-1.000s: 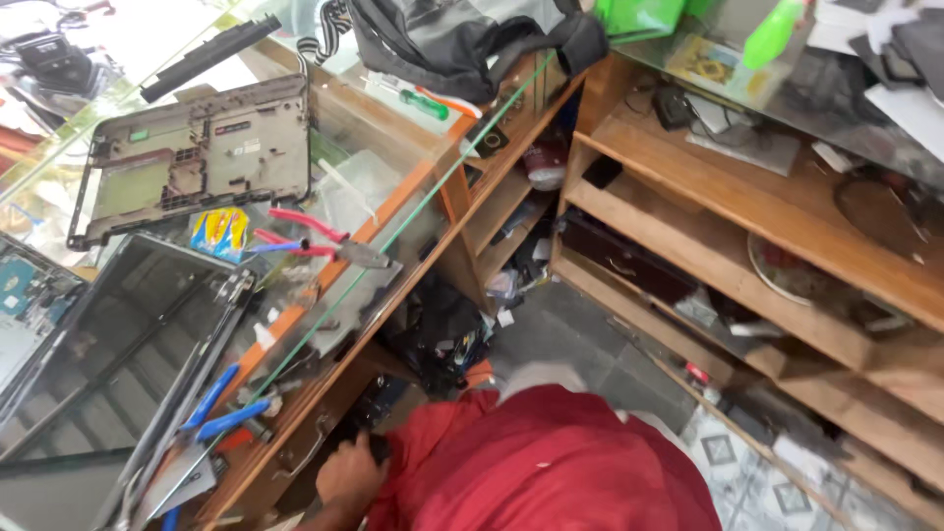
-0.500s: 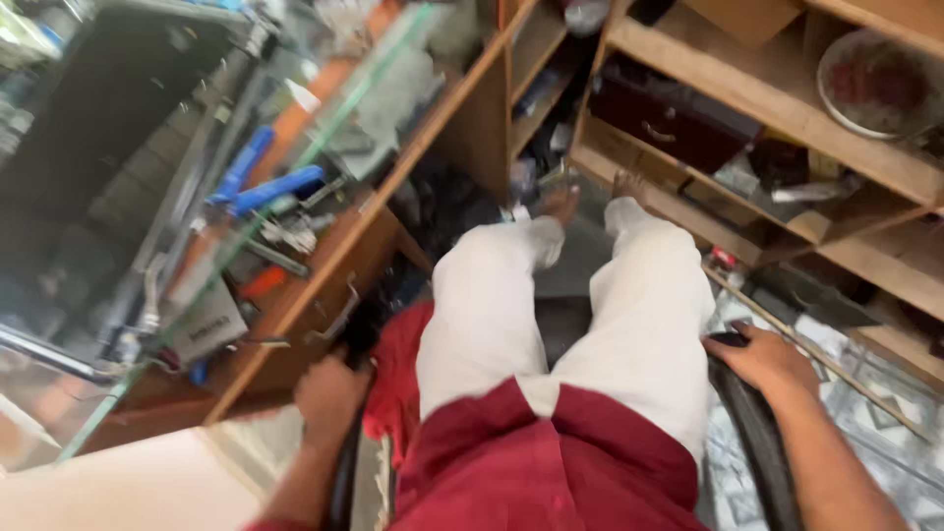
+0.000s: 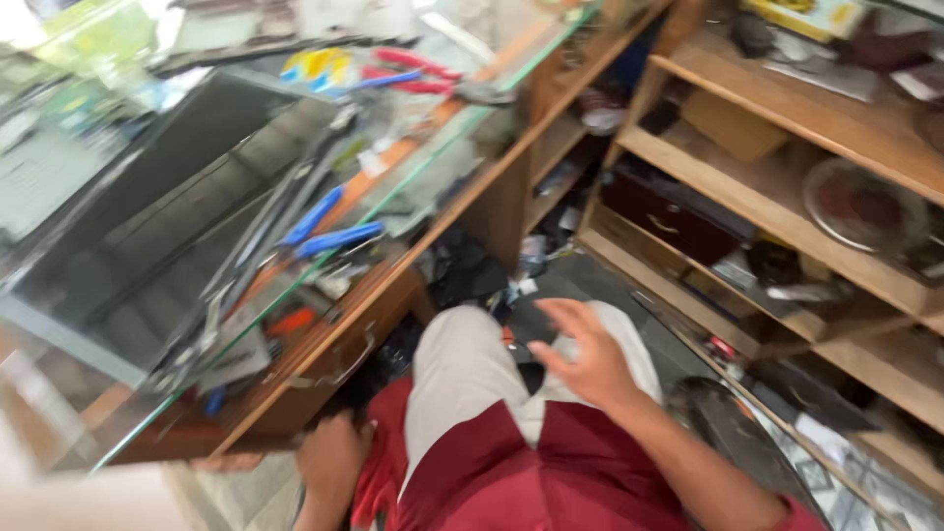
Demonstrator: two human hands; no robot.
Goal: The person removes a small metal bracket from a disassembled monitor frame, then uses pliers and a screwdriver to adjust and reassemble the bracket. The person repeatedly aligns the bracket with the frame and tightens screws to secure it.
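Your right hand (image 3: 588, 362) hovered over your knees, fingers spread wide, holding nothing. Your left hand (image 3: 332, 458) sat low beside the drawer handle (image 3: 339, 376); grip hidden, cannot tell. Blue pliers (image 3: 337, 239) lay on the tabletop (image 3: 413, 197), well beyond the fingers. Steady your head before reaching.

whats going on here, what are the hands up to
A person in a red shirt and light trousers sits by a cluttered glass-topped counter. The right hand hovers open over the lap, holding nothing. The left hand is down beside the seat, its grip unclear. Blue-handled pliers lie on the counter.
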